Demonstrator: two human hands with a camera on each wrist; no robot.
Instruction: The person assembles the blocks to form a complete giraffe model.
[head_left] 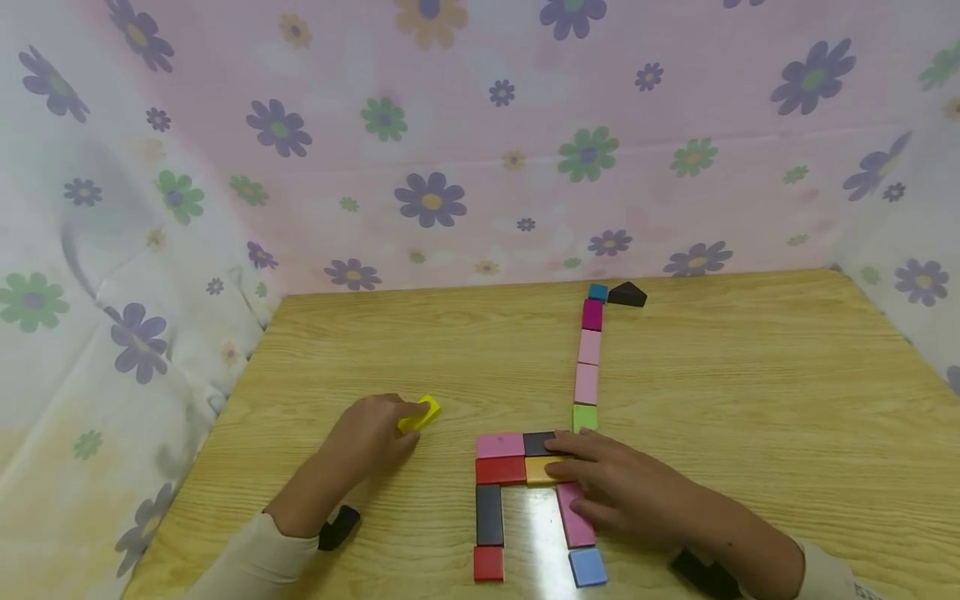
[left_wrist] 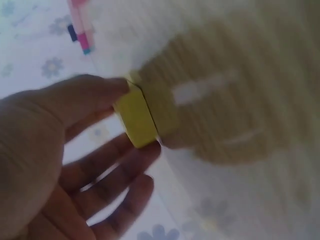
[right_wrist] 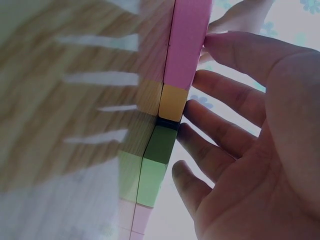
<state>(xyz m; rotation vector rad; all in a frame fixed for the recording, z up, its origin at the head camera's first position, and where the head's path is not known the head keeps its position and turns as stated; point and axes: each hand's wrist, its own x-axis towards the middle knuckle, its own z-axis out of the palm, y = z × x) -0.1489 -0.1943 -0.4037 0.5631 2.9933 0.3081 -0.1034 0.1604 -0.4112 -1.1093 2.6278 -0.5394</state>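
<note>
Between thumb and fingers, my left hand [head_left: 372, 435] pinches a yellow block [left_wrist: 136, 120] at the table surface, left of a figure of flat colored blocks. My right hand [head_left: 626, 479] lies over the figure's right side, its fingers straight. Its fingertips touch the black block [head_left: 537, 443], the orange block [head_left: 540, 472] and the pink leg block [head_left: 576, 518]. A pink block [head_left: 500, 446] and a red block [head_left: 500, 471] complete the body's left part. A light green block [head_left: 585, 417] starts a column of pink blocks [head_left: 587, 383] running up from the body's right end.
Topping the column are a magenta block [head_left: 592, 315], a blue block [head_left: 597, 292] and a black triangular block [head_left: 627, 294]. A black leg block [head_left: 490, 515], a small red block [head_left: 489, 564] and a light blue block [head_left: 587, 567] form the lower part. Flowered cloth [head_left: 480, 167] surrounds the wooden table [head_left: 390, 350].
</note>
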